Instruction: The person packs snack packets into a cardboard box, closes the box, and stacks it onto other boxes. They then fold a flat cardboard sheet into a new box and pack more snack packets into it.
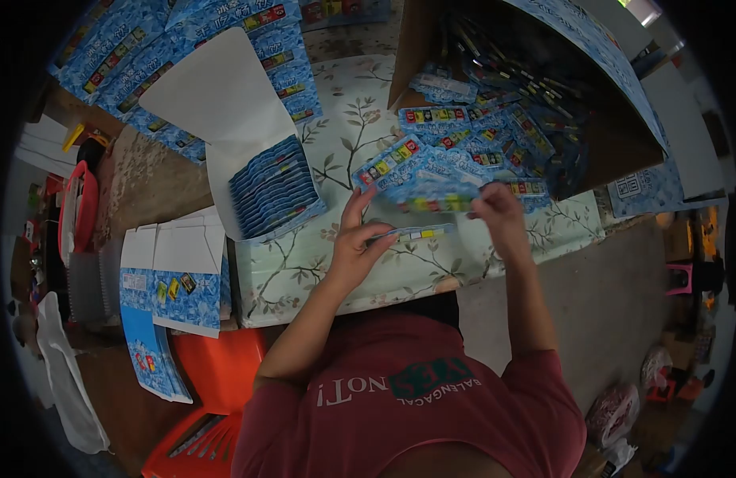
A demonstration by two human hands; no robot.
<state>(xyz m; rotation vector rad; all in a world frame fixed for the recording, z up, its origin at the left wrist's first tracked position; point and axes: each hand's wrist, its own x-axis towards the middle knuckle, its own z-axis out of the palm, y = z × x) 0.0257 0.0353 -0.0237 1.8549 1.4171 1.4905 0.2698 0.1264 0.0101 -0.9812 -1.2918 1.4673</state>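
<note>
My left hand [357, 245] is over the flowered tablecloth, its thumb and fingers closed on the end of a flat blue packet [422, 233] seen nearly edge-on. My right hand [502, 213] pinches the right end of another blue packet [436, 204], which is blurred by motion. Just beyond both hands, loose blue packets [440, 171] with coloured squares lie in a heap. To the left stands a white box [217, 199] with its lid up, packed with a row of upright blue packets [276, 179].
A large carton [623, 151] lies on its side at the back right, packets spilling from its mouth. Printed blue sheets [185, 60] are at the back left. Flattened boxes [177, 279] rest above an orange chair [217, 366] on the left. The tablecloth [304, 295] ends near my body.
</note>
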